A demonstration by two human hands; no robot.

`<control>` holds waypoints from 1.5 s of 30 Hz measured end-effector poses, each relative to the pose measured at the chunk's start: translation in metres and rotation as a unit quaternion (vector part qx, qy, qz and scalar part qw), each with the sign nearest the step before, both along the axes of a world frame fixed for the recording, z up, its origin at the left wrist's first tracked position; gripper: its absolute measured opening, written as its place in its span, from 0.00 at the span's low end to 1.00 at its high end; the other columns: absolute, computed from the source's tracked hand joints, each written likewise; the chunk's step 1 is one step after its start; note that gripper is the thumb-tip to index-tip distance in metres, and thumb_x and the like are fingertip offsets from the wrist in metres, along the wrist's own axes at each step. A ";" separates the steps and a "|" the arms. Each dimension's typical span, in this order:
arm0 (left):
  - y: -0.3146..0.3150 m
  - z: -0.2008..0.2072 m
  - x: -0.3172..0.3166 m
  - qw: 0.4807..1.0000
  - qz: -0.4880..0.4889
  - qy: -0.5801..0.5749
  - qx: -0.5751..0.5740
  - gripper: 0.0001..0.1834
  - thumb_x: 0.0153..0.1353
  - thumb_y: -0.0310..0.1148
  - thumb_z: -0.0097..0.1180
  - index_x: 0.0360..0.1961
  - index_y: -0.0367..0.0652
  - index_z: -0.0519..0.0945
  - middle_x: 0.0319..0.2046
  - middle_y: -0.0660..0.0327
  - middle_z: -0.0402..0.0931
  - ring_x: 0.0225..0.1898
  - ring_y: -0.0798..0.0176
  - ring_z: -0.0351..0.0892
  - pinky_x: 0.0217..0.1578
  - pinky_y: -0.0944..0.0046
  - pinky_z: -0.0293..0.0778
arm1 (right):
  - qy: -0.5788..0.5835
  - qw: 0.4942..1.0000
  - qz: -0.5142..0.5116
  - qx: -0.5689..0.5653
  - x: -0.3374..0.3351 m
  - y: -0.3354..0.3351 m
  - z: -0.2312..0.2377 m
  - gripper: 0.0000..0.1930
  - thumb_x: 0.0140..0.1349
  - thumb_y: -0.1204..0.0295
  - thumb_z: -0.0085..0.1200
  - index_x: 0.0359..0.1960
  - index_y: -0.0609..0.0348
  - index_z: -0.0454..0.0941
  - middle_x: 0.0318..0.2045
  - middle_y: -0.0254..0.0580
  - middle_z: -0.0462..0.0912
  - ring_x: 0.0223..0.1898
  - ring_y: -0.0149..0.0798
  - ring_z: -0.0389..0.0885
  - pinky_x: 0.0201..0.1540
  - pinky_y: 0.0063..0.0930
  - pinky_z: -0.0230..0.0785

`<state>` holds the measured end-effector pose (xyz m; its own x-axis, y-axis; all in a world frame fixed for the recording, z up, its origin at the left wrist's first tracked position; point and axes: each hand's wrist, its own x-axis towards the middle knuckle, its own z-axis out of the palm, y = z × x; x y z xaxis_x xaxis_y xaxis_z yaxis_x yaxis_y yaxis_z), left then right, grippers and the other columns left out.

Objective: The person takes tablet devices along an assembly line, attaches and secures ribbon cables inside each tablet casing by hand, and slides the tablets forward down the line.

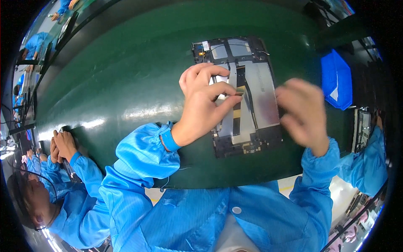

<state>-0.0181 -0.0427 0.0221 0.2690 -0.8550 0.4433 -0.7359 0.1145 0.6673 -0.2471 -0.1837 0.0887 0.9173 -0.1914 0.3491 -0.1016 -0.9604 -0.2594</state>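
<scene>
Head view
Left hand (203,98): rests on the opened tablet, thumb and forefinger pinched together on a small yellowish tab (239,93) at their tips; the other fingers curl above.
Right hand (303,114): blurred, hovering over the tablet's right edge; whether its fingers are apart or together cannot be told, and nothing shows in it.
Opened tablet (262,90): lies flat, back cover off, under and between the 2 hands; silvery plates in the middle, dark circuit boards at its far end and near end.
Small yellowish tab: just right of the left thumb, over the tablet's dark centre strip.
Green belt (126,75): the glossy surface under the tablet, stretching far to the left of the left hand.
Blue tray (337,80): beyond the right hand, up and to its right.
Co-worker's hands (62,146): well left of the left hand, at the belt's near edge, holding a dark flat item.
</scene>
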 end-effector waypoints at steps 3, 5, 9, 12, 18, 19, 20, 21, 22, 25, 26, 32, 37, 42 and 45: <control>-0.001 -0.001 -0.002 1.000 0.001 0.005 0.006 0.07 0.43 0.33 0.73 0.24 0.52 0.85 0.47 0.65 0.75 0.58 0.51 0.65 0.60 0.47 0.51 | 0.072 0.990 0.118 0.031 0.010 0.030 -0.009 0.22 0.57 0.58 0.61 0.52 0.51 0.79 0.56 0.35 0.79 0.63 0.47 0.71 0.59 0.47 0.62; -0.001 0.001 -0.004 1.000 0.003 0.007 0.011 0.07 0.43 0.33 0.72 0.24 0.52 0.85 0.48 0.64 0.75 0.58 0.51 0.65 0.60 0.46 0.51 | 0.132 0.971 0.171 0.105 0.012 0.042 -0.011 0.22 0.58 0.54 0.59 0.51 0.50 0.80 0.59 0.32 0.77 0.67 0.47 0.66 0.62 0.47 0.59; 0.000 0.003 -0.006 0.998 0.024 -0.043 0.031 0.09 0.44 0.35 0.73 0.26 0.51 0.84 0.50 0.64 0.76 0.59 0.52 0.66 0.60 0.49 0.52 | 0.149 0.978 0.112 0.090 0.016 0.046 -0.015 0.22 0.59 0.54 0.57 0.53 0.48 0.79 0.59 0.31 0.78 0.70 0.48 0.62 0.67 0.54 0.50; -0.001 0.004 -0.006 0.998 0.024 -0.054 0.037 0.14 0.45 0.33 0.71 0.35 0.51 0.83 0.52 0.62 0.74 0.59 0.51 0.65 0.60 0.49 0.52 | 0.150 0.985 0.070 0.049 0.030 0.031 -0.011 0.21 0.59 0.56 0.56 0.53 0.47 0.79 0.57 0.32 0.79 0.71 0.49 0.61 0.68 0.56 0.47; -0.011 -0.001 -0.005 0.999 0.039 0.009 0.015 0.23 0.47 0.30 0.69 0.47 0.48 0.78 0.52 0.57 0.70 0.60 0.46 0.63 0.61 0.45 0.51 | 0.076 0.995 -0.012 0.066 0.029 0.012 -0.020 0.20 0.60 0.59 0.56 0.52 0.52 0.78 0.60 0.37 0.77 0.72 0.52 0.56 0.69 0.54 0.43; -0.009 -0.002 -0.003 0.999 0.051 -0.014 0.012 0.22 0.47 0.30 0.68 0.45 0.49 0.79 0.52 0.57 0.72 0.59 0.48 0.65 0.60 0.48 0.53 | 0.033 0.995 -0.067 0.072 0.029 0.009 -0.021 0.20 0.60 0.59 0.56 0.51 0.54 0.78 0.63 0.40 0.74 0.73 0.53 0.53 0.70 0.53 0.41; -0.007 -0.003 -0.002 0.997 0.066 -0.039 0.010 0.20 0.47 0.30 0.68 0.44 0.49 0.79 0.51 0.58 0.73 0.58 0.50 0.67 0.59 0.50 0.55 | 0.023 0.996 -0.052 0.073 0.028 0.009 -0.023 0.20 0.60 0.59 0.56 0.51 0.54 0.78 0.63 0.40 0.74 0.73 0.53 0.53 0.70 0.53 0.41; -0.007 -0.004 -0.002 0.997 0.059 -0.044 -0.015 0.18 0.47 0.30 0.67 0.42 0.50 0.81 0.48 0.58 0.74 0.56 0.50 0.68 0.57 0.50 0.56 | 0.056 0.990 -0.080 0.099 0.028 0.016 -0.020 0.19 0.59 0.60 0.57 0.50 0.54 0.78 0.65 0.44 0.71 0.74 0.56 0.51 0.70 0.53 0.39; -0.008 -0.004 -0.007 0.996 0.064 -0.049 -0.023 0.16 0.46 0.31 0.68 0.38 0.53 0.83 0.47 0.58 0.74 0.54 0.50 0.70 0.56 0.49 0.57 | 0.082 0.983 -0.095 0.132 0.031 0.021 -0.025 0.19 0.57 0.61 0.58 0.48 0.54 0.78 0.67 0.47 0.67 0.74 0.59 0.48 0.70 0.52 0.38; -0.009 -0.006 -0.013 0.993 0.043 -0.040 -0.100 0.11 0.44 0.35 0.70 0.31 0.56 0.82 0.42 0.65 0.75 0.52 0.54 0.71 0.56 0.44 0.58 | 0.074 0.979 -0.082 0.169 0.022 0.030 -0.021 0.10 0.55 0.68 0.61 0.36 0.56 0.75 0.67 0.50 0.66 0.73 0.64 0.46 0.70 0.54 0.38; -0.010 -0.007 -0.016 0.992 0.042 -0.063 -0.100 0.10 0.47 0.38 0.68 0.32 0.55 0.81 0.42 0.66 0.75 0.50 0.55 0.71 0.58 0.41 0.56 | 0.054 0.974 -0.083 0.205 0.017 0.030 -0.024 0.08 0.55 0.71 0.61 0.32 0.57 0.73 0.66 0.50 0.67 0.73 0.64 0.47 0.70 0.55 0.39; -0.005 -0.002 -0.047 0.975 -0.101 -0.015 -0.197 0.06 0.53 0.37 0.62 0.31 0.50 0.80 0.33 0.66 0.76 0.44 0.57 0.73 0.60 0.36 0.56 | 0.027 0.977 -0.101 0.188 0.002 0.032 -0.032 0.06 0.56 0.76 0.58 0.29 0.59 0.71 0.51 0.49 0.77 0.65 0.54 0.62 0.65 0.46 0.50; 0.002 -0.003 -0.047 0.943 -0.109 -0.128 -0.287 0.04 0.55 0.36 0.59 0.27 0.49 0.80 0.33 0.65 0.75 0.41 0.58 0.74 0.58 0.39 0.59 | 0.019 0.959 -0.016 0.284 0.008 0.027 -0.023 0.07 0.58 0.81 0.57 0.38 0.62 0.81 0.44 0.48 0.80 0.49 0.48 0.76 0.56 0.43 0.64; 0.004 0.006 -0.052 0.955 -0.101 -0.065 -0.272 0.04 0.57 0.33 0.57 0.26 0.49 0.79 0.32 0.64 0.75 0.38 0.57 0.74 0.57 0.41 0.60 | 0.011 0.977 0.036 0.208 0.014 0.028 -0.008 0.07 0.57 0.79 0.60 0.38 0.62 0.81 0.43 0.50 0.80 0.47 0.51 0.77 0.55 0.42 0.65; 0.004 0.003 -0.046 0.944 -0.118 -0.093 -0.294 0.06 0.59 0.33 0.56 0.26 0.48 0.79 0.32 0.65 0.75 0.38 0.57 0.74 0.57 0.43 0.60 | -0.001 0.985 0.057 0.161 0.014 0.030 -0.005 0.07 0.57 0.78 0.60 0.38 0.62 0.81 0.43 0.51 0.80 0.47 0.52 0.77 0.55 0.41 0.65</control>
<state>-0.0643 -0.0382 0.0253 -0.0275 -0.4732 0.8805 -0.7411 0.6008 0.2997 -0.2327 -0.1537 0.0837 0.9384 -0.1891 0.2891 0.0023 -0.8333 -0.5528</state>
